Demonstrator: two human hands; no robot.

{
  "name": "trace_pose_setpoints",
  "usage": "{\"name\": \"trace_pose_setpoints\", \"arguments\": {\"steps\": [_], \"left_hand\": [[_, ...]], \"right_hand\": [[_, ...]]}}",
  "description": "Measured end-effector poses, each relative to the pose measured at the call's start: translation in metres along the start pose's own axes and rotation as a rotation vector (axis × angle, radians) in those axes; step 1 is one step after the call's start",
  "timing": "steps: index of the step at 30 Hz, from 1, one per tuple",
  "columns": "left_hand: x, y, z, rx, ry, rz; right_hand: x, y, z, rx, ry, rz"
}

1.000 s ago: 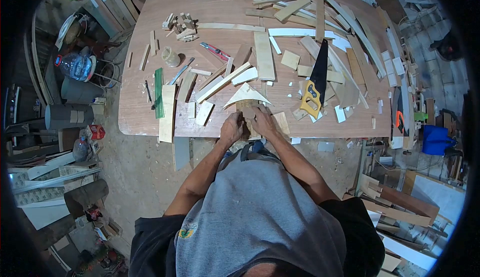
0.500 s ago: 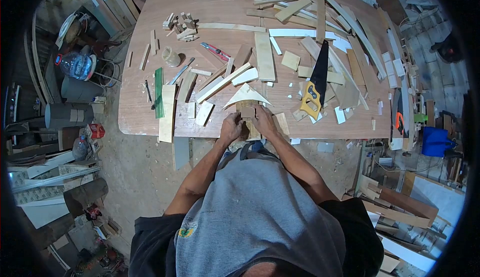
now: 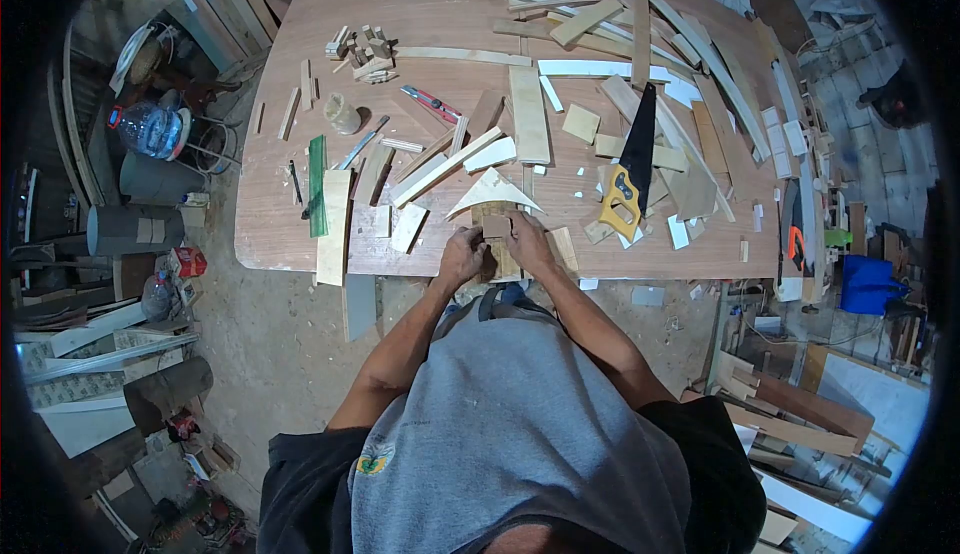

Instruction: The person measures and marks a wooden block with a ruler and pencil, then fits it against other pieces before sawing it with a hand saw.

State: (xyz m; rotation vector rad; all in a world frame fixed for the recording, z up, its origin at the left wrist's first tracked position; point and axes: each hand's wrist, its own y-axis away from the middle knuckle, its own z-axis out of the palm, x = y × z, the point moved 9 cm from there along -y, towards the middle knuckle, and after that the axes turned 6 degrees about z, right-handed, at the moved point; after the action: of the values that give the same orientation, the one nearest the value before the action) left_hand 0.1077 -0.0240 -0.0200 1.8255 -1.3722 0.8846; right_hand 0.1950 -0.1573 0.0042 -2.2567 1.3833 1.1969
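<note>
Near the table's front edge, a small brown wooden block (image 3: 496,226) is held between my two hands. My left hand (image 3: 463,257) grips its left side, fingers closed. On the right side, my right hand (image 3: 528,245) is closed on the same block. Below it lies a pale wooden board (image 3: 500,266), partly covered by the hands. Just beyond the block sits a white crescent-shaped piece (image 3: 494,190). A flat wood offcut (image 3: 565,250) lies right of my right hand, and a small whitish block (image 3: 409,227) lies to the left.
A handsaw (image 3: 628,189) with a yellow handle rests on offcuts to the right. A utility knife (image 3: 431,103), a green ruler (image 3: 318,186) and a glue jar (image 3: 342,114) lie on the left part of the table (image 3: 270,239). Long wood strips (image 3: 590,19) pile up at the back right.
The view has shifted very slightly. Both hands stay on the wooden block with no clear movement.
</note>
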Motion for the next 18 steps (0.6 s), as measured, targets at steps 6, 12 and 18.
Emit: {"name": "trace_pose_setpoints", "arguments": {"steps": [6, 12, 18], "left_hand": [[-0.0023, -0.0025, 0.0029, -0.039, -0.019, 0.032], [-0.0042, -0.0018, 0.0041, -0.081, -0.018, 0.015], [-0.0002, -0.001, 0.0035, -0.129, -0.012, 0.009]], "right_hand": [[0.0009, -0.0017, 0.0014, 0.066, 0.051, -0.084], [-0.001, 0.0008, -0.0007, 0.08, 0.028, -0.101], [-0.0012, 0.0009, 0.0, 0.08, 0.046, -0.091]]}}
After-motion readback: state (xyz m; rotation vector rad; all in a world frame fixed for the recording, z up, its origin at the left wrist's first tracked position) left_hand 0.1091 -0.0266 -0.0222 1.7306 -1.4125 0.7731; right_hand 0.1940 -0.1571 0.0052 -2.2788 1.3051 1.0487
